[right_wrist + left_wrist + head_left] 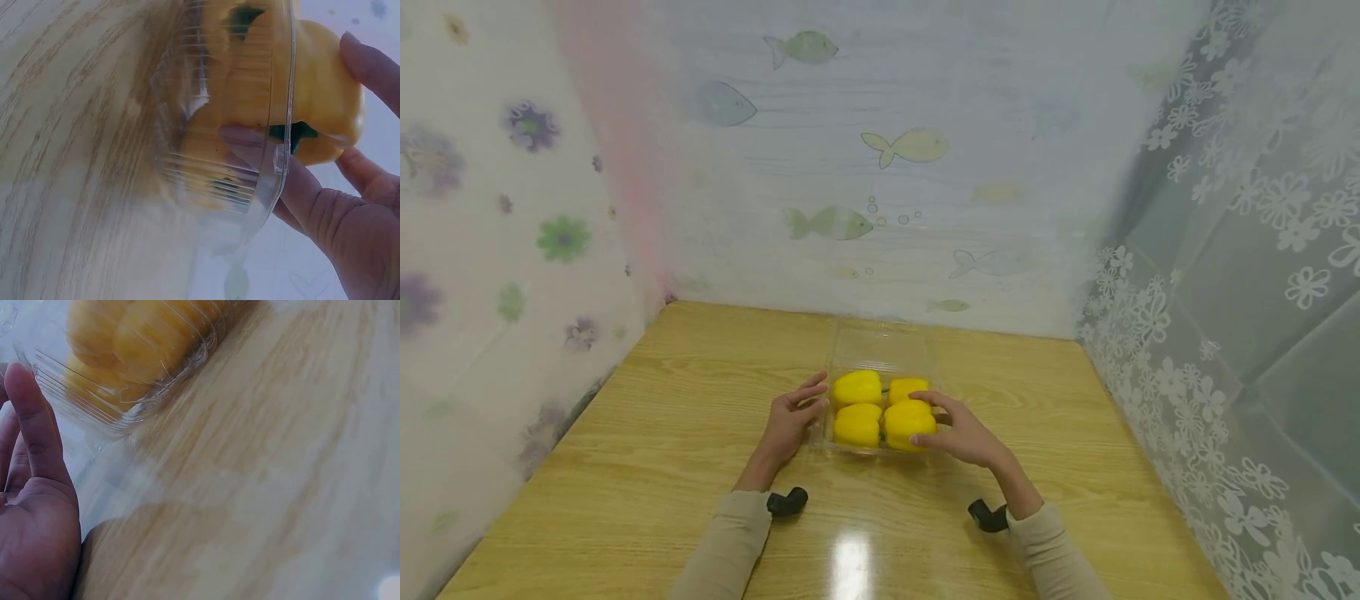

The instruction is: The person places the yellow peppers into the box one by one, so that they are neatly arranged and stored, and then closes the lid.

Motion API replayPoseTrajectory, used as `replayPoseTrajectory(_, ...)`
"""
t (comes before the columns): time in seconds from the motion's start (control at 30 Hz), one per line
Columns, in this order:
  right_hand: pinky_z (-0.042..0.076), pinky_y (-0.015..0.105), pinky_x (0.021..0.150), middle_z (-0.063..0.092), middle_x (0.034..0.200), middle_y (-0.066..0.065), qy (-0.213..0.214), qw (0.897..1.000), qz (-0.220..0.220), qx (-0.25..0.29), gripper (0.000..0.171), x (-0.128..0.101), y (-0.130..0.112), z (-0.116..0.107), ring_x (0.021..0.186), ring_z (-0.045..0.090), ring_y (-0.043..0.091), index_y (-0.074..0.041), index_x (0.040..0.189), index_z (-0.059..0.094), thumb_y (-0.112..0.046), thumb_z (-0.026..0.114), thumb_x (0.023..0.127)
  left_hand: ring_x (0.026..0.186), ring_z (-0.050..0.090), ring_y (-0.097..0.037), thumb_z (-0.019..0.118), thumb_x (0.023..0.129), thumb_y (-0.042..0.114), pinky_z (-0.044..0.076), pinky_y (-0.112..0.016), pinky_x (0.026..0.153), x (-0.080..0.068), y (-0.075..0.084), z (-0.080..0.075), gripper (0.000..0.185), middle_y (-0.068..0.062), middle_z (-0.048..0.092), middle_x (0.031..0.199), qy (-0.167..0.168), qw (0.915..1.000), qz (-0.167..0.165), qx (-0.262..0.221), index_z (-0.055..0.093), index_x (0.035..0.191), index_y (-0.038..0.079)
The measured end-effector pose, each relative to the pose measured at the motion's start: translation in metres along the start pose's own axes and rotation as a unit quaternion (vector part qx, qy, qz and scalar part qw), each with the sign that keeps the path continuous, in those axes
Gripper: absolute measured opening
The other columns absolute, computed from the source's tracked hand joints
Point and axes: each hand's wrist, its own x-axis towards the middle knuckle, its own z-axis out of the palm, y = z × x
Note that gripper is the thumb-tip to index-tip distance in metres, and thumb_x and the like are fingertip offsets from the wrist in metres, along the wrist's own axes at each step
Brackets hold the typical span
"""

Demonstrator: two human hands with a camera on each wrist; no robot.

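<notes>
A clear plastic clamshell box [822, 429] stands on the table with its lid [880, 346] tipped back. Several yellow bell peppers sit in it, among them a back-left one [857, 388] and a front-left one [857, 426]. At the front right, my right hand [964, 432] grips another yellow bell pepper [910, 423] between thumb and fingers. The right wrist view shows this pepper [328, 81] rising above the box's rim, its green stem facing the thumb. Beside the box's left wall is my left hand [786, 427], fingers extended; whether they touch the plastic, I cannot tell.
The box rests on a wood-grain table [700, 375]. Behind it hangs a fish-print sheet [880, 167]. Flower-print sheets bound the left [512, 208] and right [1247, 292] sides. Black curved pieces [787, 502] stick out at both sleeve cuffs.
</notes>
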Motion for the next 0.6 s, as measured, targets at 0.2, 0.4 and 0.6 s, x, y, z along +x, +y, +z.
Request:
replayPoseTrajectory(0.2, 0.045, 0.058, 0.107, 0.032, 0.162, 0.018, -0.015, 1.000, -0.009, 0.006, 0.069, -0.0007, -0.0016, -0.0013, 0.139, 0.043, 0.048, -0.011, 0.152, 0.046, -0.025, 0.077, 0.093, 0.094, 0.066, -0.005, 0.064, 0.096, -0.005, 0.048, -0.016, 0.057, 0.0008, -0.0006, 0.0000, 0.039, -0.020, 0.044, 0.156, 0.002, 1.0000, 0.001, -0.003, 0.055, 0.130, -0.021)
replayPoseTrajectory(0.4, 0.052, 0.052, 0.099, 0.032, 0.163, 0.016, -0.024, 1.000, -0.004, 0.005, 0.065, -0.0017, -0.0006, -0.0022, 0.137, 0.044, 0.050, -0.013, 0.154, 0.044, -0.030, 0.071, 0.098, 0.102, 0.066, -0.003, 0.065, 0.097, -0.003, 0.049, -0.016, 0.058, -0.0005, 0.0004, -0.0006, 0.040, -0.018, 0.043, 0.158, -0.003, 1.0000, -0.001, 0.005, 0.055, 0.131, -0.020)
replayPoseTrajectory(0.6, 0.055, 0.052, 0.094, 0.030, 0.164, 0.018, -0.038, 0.999, -0.013, 0.005, 0.059, -0.0005, -0.0011, -0.0035, 0.136, 0.044, 0.051, -0.011, 0.155, 0.042, -0.029, 0.062, 0.103, 0.104, 0.067, -0.003, 0.068, 0.096, 0.001, 0.050, -0.016, 0.059, -0.0006, 0.0001, -0.0012, 0.044, -0.019, 0.042, 0.158, -0.010, 0.9999, 0.005, 0.006, 0.055, 0.132, -0.020)
